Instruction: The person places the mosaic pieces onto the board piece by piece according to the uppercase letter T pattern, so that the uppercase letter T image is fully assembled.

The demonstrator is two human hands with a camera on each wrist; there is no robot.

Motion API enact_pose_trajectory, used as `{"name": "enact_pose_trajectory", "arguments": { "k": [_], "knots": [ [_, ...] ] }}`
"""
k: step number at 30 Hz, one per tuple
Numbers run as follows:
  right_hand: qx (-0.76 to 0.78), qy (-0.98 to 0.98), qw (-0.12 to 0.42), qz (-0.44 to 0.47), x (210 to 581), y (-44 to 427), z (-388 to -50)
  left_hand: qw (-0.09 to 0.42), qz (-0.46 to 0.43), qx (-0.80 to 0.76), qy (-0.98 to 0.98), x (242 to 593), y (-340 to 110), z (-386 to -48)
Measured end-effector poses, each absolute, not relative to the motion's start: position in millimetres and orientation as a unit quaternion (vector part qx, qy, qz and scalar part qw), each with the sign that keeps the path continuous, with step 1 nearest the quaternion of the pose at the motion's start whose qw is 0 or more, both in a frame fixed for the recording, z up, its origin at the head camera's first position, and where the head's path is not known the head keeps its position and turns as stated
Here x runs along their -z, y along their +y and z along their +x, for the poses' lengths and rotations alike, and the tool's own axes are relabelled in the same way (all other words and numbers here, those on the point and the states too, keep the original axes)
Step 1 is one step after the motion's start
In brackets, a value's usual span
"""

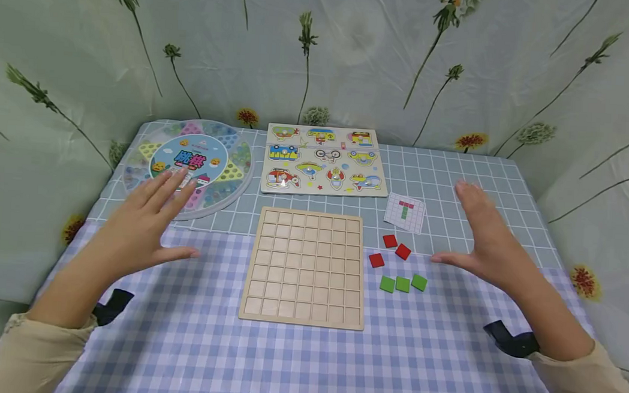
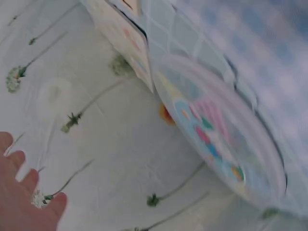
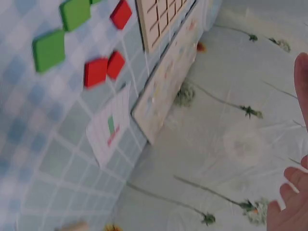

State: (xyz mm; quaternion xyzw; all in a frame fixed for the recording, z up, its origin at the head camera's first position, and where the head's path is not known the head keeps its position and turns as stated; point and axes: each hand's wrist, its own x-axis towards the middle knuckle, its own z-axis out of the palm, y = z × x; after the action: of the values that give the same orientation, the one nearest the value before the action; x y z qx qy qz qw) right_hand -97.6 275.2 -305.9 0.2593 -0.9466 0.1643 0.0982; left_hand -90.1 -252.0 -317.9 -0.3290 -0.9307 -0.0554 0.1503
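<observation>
A wooden grid board (image 1: 306,268) lies flat at the middle of the table, its square cells bare. To its right are three red square tiles (image 1: 376,260) and, nearer the front, three green square tiles (image 1: 403,284). Behind them a small pattern card (image 1: 405,213) shows a T in red and green on a grid. My left hand (image 1: 134,227) hovers left of the board with fingers spread, holding nothing. On the other side my right hand (image 1: 490,243) is raised to the right of the tiles, thumb apart from the fingers, also holding nothing.
At the back left lies a round Chinese checkers set (image 1: 239,183) under a clear cover. A wooden vehicle peg puzzle (image 1: 323,188) is behind the grid board. The table has a checked cloth (image 1: 304,364) and stands against a flower-printed curtain (image 1: 355,61).
</observation>
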Motion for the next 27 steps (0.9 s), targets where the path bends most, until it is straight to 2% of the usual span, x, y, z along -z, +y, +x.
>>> {"name": "enact_pose_trajectory", "arguments": {
  "k": [3, 6, 16, 27],
  "knots": [
    [-0.206, -0.936, 0.091, 0.272, 315.8, 264.0, -97.4, 0.182, -0.36, 0.095, -0.91, 330.1, -239.5, -86.7],
    [-0.227, -0.932, 0.074, 0.272, 329.2, 252.9, -97.8, 0.175, -0.366, 0.125, -0.905, 343.8, -225.9, -80.9],
    [-0.297, -0.92, 0.012, 0.255, 382.3, 230.3, -100.8, 0.029, -0.317, 0.195, -0.928, 391.7, -186.5, -58.5],
    [-0.357, -0.906, -0.047, 0.222, 416.5, 224.7, -102.9, -0.047, -0.276, 0.239, -0.93, 412.6, -174.2, -48.2]
  ]
}}
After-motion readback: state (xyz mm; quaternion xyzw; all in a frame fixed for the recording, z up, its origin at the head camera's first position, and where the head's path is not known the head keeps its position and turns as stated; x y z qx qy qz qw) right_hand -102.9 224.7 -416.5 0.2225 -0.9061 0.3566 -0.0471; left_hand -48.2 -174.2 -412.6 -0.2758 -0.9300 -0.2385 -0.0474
